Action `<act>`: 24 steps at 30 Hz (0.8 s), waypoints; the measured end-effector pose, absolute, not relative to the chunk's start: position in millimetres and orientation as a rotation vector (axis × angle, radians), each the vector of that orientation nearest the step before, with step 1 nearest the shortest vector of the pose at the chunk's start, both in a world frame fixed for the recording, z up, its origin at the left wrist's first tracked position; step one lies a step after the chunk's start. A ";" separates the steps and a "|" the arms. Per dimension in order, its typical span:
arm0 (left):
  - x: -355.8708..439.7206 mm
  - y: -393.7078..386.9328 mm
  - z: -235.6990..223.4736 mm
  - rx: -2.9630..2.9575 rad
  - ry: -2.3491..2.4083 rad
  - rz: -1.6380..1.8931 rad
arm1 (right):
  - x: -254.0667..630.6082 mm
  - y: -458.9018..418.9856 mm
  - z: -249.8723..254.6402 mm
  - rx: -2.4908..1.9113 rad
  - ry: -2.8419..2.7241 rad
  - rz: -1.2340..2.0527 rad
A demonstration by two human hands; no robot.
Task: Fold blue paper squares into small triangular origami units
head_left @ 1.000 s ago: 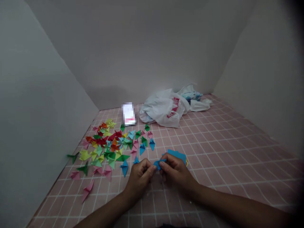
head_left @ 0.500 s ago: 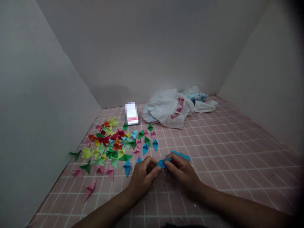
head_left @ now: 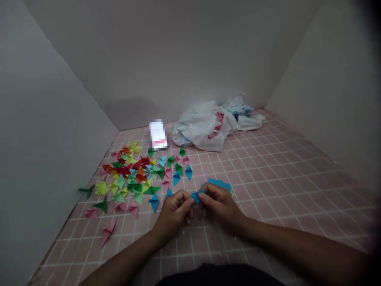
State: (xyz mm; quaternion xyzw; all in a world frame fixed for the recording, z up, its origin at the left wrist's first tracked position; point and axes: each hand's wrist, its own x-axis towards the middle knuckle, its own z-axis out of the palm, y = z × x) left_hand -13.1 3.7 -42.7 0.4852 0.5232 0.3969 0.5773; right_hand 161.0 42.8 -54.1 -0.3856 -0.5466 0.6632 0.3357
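Over the pink checked surface (head_left: pixel 268 167), L hand (head_left: pixel 175 210) & R hand (head_left: pixel 222 204) are pinching a blue folded paper (head_left: pixel 197 196) betw. them, thumbs & fingertips closed on it. Blue sheets (head_left: pixel 219 184) are lying just behind R hand. Multicol. folded papers (head_left: pixel 135 186) are spreading to the left; phone (head_left: pixel 158 135) & white plastic bag (head_left: pixel 205 125) are resting farther back, near the wall (head_left: pixel 184 51).

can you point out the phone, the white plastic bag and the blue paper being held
Phone (head_left: pixel 158 134): head view, on the middle of its lit screen.
White plastic bag (head_left: pixel 198 126): head view, on its crumpled side, left of the red print.
Held blue paper (head_left: pixel 195 197): head view, on the part showing between the fingers.
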 end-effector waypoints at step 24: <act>-19.8 7.7 -45.5 2.191 1.277 1.320 | 163.0 47.2 -45.6 -0.905 -1.230 1.846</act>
